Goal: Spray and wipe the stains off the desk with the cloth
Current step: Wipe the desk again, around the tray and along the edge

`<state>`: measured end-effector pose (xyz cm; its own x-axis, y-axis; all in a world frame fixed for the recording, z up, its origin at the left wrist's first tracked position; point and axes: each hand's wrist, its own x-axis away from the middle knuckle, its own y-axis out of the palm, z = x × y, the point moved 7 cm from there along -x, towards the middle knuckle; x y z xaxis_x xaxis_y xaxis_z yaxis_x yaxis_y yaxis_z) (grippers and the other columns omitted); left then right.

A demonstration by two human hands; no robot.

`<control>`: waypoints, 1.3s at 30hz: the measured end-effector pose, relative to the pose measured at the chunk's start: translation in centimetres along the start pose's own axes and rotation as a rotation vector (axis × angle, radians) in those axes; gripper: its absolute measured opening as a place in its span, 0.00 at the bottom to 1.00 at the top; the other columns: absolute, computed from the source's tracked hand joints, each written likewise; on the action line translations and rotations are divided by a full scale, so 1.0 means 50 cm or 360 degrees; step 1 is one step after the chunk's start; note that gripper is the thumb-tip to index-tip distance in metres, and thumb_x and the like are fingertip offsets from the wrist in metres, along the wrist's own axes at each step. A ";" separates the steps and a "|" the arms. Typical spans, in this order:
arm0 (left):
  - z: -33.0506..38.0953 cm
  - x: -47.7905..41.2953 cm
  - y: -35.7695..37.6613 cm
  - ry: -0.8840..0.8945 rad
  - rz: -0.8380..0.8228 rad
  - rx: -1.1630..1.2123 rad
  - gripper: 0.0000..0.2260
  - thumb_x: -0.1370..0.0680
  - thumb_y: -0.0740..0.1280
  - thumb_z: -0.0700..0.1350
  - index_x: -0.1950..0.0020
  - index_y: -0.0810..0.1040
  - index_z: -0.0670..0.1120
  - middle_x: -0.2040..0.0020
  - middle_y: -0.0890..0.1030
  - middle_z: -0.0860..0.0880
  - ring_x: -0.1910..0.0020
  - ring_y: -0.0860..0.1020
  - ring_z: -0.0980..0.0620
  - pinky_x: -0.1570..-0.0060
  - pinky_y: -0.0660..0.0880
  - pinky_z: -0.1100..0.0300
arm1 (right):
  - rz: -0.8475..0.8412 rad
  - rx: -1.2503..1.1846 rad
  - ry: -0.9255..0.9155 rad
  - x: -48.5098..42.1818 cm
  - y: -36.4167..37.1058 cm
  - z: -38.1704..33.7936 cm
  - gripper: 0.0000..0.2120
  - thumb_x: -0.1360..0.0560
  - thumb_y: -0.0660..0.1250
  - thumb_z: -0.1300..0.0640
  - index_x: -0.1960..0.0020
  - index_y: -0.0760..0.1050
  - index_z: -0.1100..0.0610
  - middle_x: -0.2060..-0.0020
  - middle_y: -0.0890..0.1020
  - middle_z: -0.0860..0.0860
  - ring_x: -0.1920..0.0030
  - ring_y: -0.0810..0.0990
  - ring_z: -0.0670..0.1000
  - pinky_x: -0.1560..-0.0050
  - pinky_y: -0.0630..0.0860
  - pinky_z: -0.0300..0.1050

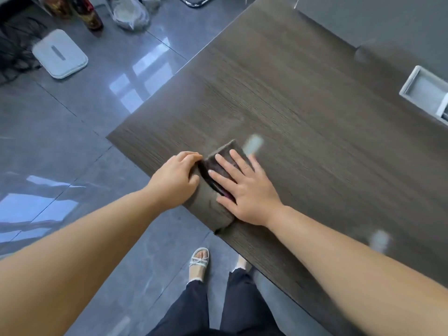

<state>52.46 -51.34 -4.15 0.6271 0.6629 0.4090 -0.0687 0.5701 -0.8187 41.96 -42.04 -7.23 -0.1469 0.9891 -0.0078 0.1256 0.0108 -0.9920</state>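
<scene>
Starting at the left, glossy grey floor tiles point(72, 122) carry a flat white box point(60, 53), a dark bottle point(93, 18) and a crumpled plastic bag point(132, 14). A dark wood-grain surface point(291, 93) runs in from the right, one corner jutting over the tiles. At its near edge the left hand point(175, 177) has its grip curled onto the left edge of the brown cloth point(211, 204). The cloth lies folded on the surface, its long axis pointing from the near edge away from the person, tilted slightly right. The right hand point(244, 190) presses flat on the cloth, grip wide open, fingers spread. Just beyond its fingertips sits a pale blurred smear point(253, 143); a second smear point(380, 238) shows past the right forearm. Far right, a metal-rimmed recess point(426, 93) is set into the surface.
</scene>
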 end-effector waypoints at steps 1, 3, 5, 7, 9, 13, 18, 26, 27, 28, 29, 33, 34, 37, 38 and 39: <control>-0.004 0.003 0.002 0.0040 -0.0004 0.0028 0.22 0.22 0.59 0.41 0.27 0.64 0.46 0.26 0.64 0.50 0.29 0.63 0.50 0.31 0.59 0.60 | -0.0035 -0.0018 -0.0156 -0.005 -0.003 0.026 0.25 0.23 0.55 0.40 0.29 0.69 0.48 0.26 0.65 0.52 0.26 0.62 0.59 0.29 0.57 0.62; -0.008 0.010 0.009 0.0095 0.0000 0.0061 0.22 0.23 0.59 0.40 0.28 0.65 0.45 0.26 0.63 0.50 0.28 0.62 0.50 0.30 0.58 0.60 | 0.0021 0.0048 -0.0074 -0.045 -0.012 0.119 0.25 0.23 0.54 0.40 0.30 0.70 0.47 0.27 0.66 0.51 0.27 0.62 0.59 0.30 0.59 0.64; -0.006 0.013 0.011 0.0102 0.0038 0.0108 0.22 0.23 0.59 0.39 0.28 0.66 0.44 0.26 0.63 0.50 0.28 0.62 0.50 0.30 0.58 0.60 | 0.0046 0.0004 0.0512 -0.101 -0.034 0.245 0.28 0.24 0.49 0.38 0.28 0.66 0.47 0.25 0.62 0.51 0.25 0.57 0.58 0.30 0.57 0.65; -0.011 0.008 0.008 0.0104 0.0110 0.0161 0.21 0.23 0.59 0.38 0.29 0.67 0.44 0.26 0.64 0.50 0.29 0.63 0.51 0.31 0.57 0.62 | 0.0041 -0.0036 0.1108 -0.146 -0.042 0.316 0.27 0.21 0.47 0.40 0.24 0.58 0.45 0.22 0.53 0.49 0.23 0.48 0.56 0.27 0.50 0.63; -0.015 0.008 0.006 0.0094 0.0175 0.0243 0.20 0.23 0.59 0.38 0.30 0.68 0.43 0.28 0.65 0.49 0.29 0.63 0.52 0.33 0.56 0.66 | 0.0006 -0.0030 0.1361 -0.172 -0.034 0.288 0.27 0.19 0.47 0.41 0.22 0.52 0.47 0.22 0.47 0.50 0.23 0.43 0.57 0.27 0.45 0.64; -0.037 0.017 -0.013 -0.0041 0.0421 0.0586 0.17 0.26 0.60 0.33 0.37 0.72 0.39 0.37 0.71 0.44 0.37 0.70 0.50 0.39 0.64 0.66 | 0.0094 0.0005 0.0575 -0.151 0.001 0.065 0.29 0.23 0.50 0.39 0.26 0.64 0.50 0.24 0.59 0.55 0.25 0.55 0.62 0.30 0.53 0.67; -0.063 0.028 -0.028 -0.0126 0.0451 0.0538 0.18 0.25 0.59 0.35 0.35 0.70 0.41 0.38 0.70 0.44 0.39 0.70 0.47 0.41 0.65 0.61 | 0.0036 0.0058 0.0079 -0.125 -0.016 0.109 0.27 0.24 0.52 0.40 0.29 0.69 0.47 0.26 0.65 0.52 0.26 0.61 0.59 0.31 0.59 0.66; -0.081 0.045 -0.021 -0.0188 0.0457 0.0476 0.18 0.25 0.59 0.36 0.35 0.69 0.40 0.38 0.71 0.43 0.38 0.69 0.46 0.40 0.64 0.60 | 0.0084 -0.0020 0.0748 -0.180 0.008 -0.001 0.29 0.23 0.48 0.40 0.25 0.61 0.49 0.23 0.56 0.54 0.24 0.53 0.61 0.29 0.52 0.67; -0.082 0.048 -0.023 -0.0189 0.0498 0.0488 0.17 0.25 0.60 0.35 0.36 0.70 0.39 0.39 0.71 0.42 0.39 0.69 0.45 0.41 0.64 0.59 | 0.0092 -0.0027 0.0483 -0.153 0.013 -0.058 0.29 0.24 0.49 0.40 0.27 0.65 0.50 0.24 0.60 0.54 0.25 0.57 0.62 0.30 0.55 0.68; -0.085 0.050 -0.026 -0.0199 0.0531 0.0508 0.16 0.26 0.60 0.35 0.38 0.71 0.39 0.41 0.72 0.42 0.40 0.70 0.44 0.42 0.65 0.59 | 0.0061 -0.0030 0.0227 -0.113 0.017 -0.094 0.28 0.24 0.50 0.41 0.28 0.67 0.49 0.25 0.63 0.54 0.25 0.59 0.61 0.30 0.57 0.67; -0.087 0.053 -0.027 -0.0209 0.0543 0.0520 0.16 0.26 0.59 0.35 0.38 0.71 0.39 0.41 0.72 0.42 0.41 0.70 0.45 0.43 0.65 0.59 | 0.0020 -0.0035 0.0007 -0.070 0.018 -0.107 0.26 0.23 0.53 0.41 0.28 0.68 0.49 0.26 0.64 0.53 0.26 0.60 0.60 0.29 0.56 0.64; -0.093 0.058 -0.015 -0.0168 0.0423 0.0460 0.14 0.24 0.58 0.36 0.39 0.70 0.40 0.39 0.69 0.44 0.41 0.69 0.46 0.46 0.63 0.62 | 0.0109 0.0077 -0.0015 -0.012 -0.008 0.021 0.22 0.22 0.56 0.44 0.30 0.71 0.48 0.28 0.68 0.52 0.27 0.64 0.59 0.30 0.59 0.62; -0.093 0.061 -0.013 -0.0147 0.0399 0.0453 0.14 0.24 0.58 0.36 0.38 0.70 0.40 0.38 0.68 0.44 0.40 0.68 0.46 0.45 0.63 0.62 | 0.0147 0.0059 0.0307 -0.022 -0.011 0.061 0.23 0.22 0.55 0.44 0.30 0.70 0.49 0.27 0.66 0.53 0.27 0.63 0.60 0.31 0.59 0.65; -0.091 0.066 -0.011 -0.0132 0.0396 0.0484 0.18 0.24 0.58 0.36 0.34 0.68 0.40 0.35 0.67 0.43 0.35 0.66 0.46 0.38 0.62 0.61 | 0.0152 0.0004 0.1202 -0.066 -0.003 0.060 0.25 0.21 0.52 0.43 0.25 0.61 0.48 0.23 0.56 0.52 0.24 0.51 0.59 0.28 0.50 0.65; -0.089 0.065 -0.013 -0.0139 0.0415 0.0505 0.19 0.24 0.58 0.36 0.32 0.67 0.40 0.34 0.67 0.42 0.34 0.65 0.46 0.36 0.61 0.60 | 0.0119 0.0000 0.1252 -0.084 0.006 0.023 0.26 0.21 0.52 0.43 0.24 0.59 0.48 0.23 0.55 0.53 0.23 0.50 0.59 0.28 0.48 0.65; -0.087 0.066 -0.014 -0.0144 0.0435 0.0520 0.21 0.24 0.58 0.36 0.31 0.66 0.40 0.34 0.67 0.42 0.33 0.65 0.46 0.35 0.60 0.60 | 0.0147 0.0008 0.1153 -0.096 0.010 -0.027 0.26 0.21 0.51 0.42 0.25 0.61 0.48 0.23 0.57 0.53 0.24 0.53 0.60 0.29 0.51 0.65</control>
<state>57.94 -51.67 -3.98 0.4825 0.8423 0.2404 -0.4737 0.4818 -0.7372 44.03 -46.57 -7.52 0.5506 0.8347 -0.0081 0.1016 -0.0766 -0.9919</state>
